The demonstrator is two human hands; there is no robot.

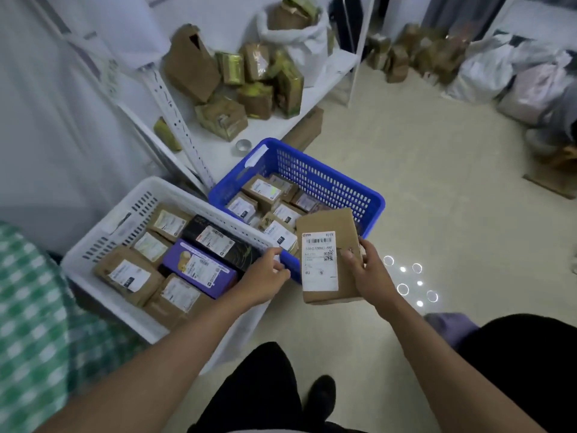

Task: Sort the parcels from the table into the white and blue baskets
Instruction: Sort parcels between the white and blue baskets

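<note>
Parcels: brown cardboard boxes with white shipping labels, plus two coloured boxes; they sit in three places, namely both baskets, the white table and the right hand.
Held parcel [327, 257]: brown box, label facing up, in the air over the near corner of the blue basket, not yet released.
Right hand [363, 270]: fingers clamped on the right edge of the held parcel, thumb on the top face.
Left hand [265, 276]: at the near right corner of the white basket, fingers curled together at the rim; whether it grips the rim or merely rests there cannot be told.
White basket [103, 232]: on the floor to the left; about eight parcels visible, six brown, one purple box [199, 268] and one black box [218, 239]. The floor of the basket is nearly covered.
Blue basket [327, 179]: on the floor, touching the white basket; about seven brown parcels visible, some partly hidden by the held parcel.
White table [315, 89]: behind the baskets; roughly eight brown and yellow-taped parcels remain in a loose heap, exact count uncertain because of blur.
Progress: judged past the midpoint; about fifteen parcels are sorted, one is in transit, the table heap is left.
Next placement: judged to be the blue basket, given the parcel's position over it.
</note>
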